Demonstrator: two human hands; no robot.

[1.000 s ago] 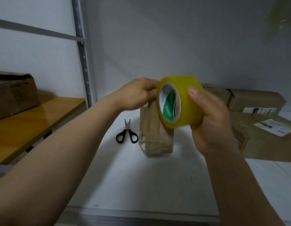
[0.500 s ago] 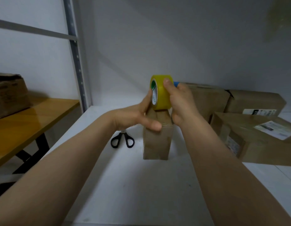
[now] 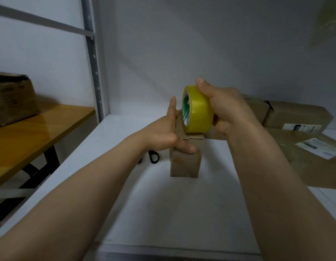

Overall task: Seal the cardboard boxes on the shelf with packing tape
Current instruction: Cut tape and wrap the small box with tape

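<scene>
right hand (image 3: pixel 227 108) gripped the yellow tape roll (image 3: pixel 199 110), thumb over the top of it, the other fingers curled round its right side. roll stood on edge, green-printed core facing the left hand, right at the top of the small cardboard box (image 3: pixel 185 162); couldn't tell if it touched the flaps. left hand (image 3: pixel 167 132) was released, not clenched: fingers straight and pointing up against the box's upper left side, thumb laid across the front face near the top. box stood upright on the white shelf (image 3: pixel 163 213), directly under both hands, top flaps slightly raised. black scissors (image 3: pixel 154 157) lay on the shelf just below the left wrist, mostly hidden by it, only the handle loops visible. beyond and to the right of the right hand sat more brown cardboard boxes (image 3: pixel 295 117), two with white labels, flat on the same shelf. far out past the left forearm were a wooden table (image 3: pixel 41 129) with a dark worn box (image 3: pixel 12 98) on it and a metal shelf post (image 3: pixel 92 63) against the wall.
</scene>
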